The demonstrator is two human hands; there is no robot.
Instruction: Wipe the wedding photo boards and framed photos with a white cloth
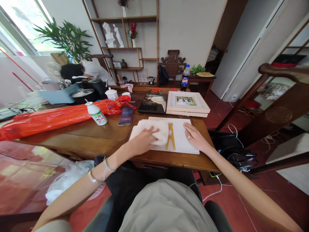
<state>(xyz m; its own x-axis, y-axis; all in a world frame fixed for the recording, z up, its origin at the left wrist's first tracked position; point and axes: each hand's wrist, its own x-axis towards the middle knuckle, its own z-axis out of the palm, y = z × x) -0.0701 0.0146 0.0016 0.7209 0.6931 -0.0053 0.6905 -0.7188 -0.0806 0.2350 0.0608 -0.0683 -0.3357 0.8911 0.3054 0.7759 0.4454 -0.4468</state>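
My left hand (144, 140) lies on a white fluffy cloth (160, 126), its fingers spread apart over the fabric. A flat white board (181, 144) is partly under the cloth, near the table's front edge. On the board's bare part sits a slim yellow-brown piece (171, 133) with two legs; its exact kind is unclear. My right hand (194, 136) rests flat on the board's right side, fingers stretched out and a ring on one of them. Between my two hands lies the yellow-brown piece, touched by neither.
Behind the board are a framed picture (187, 101), a dark picture panel (152, 103) and orange scissors (156, 90). A phone (126, 115), a white bottle (96, 113) and a long red-wrapped bundle (60, 112) occupy the left. A cola bottle (185, 79) stands farther back.
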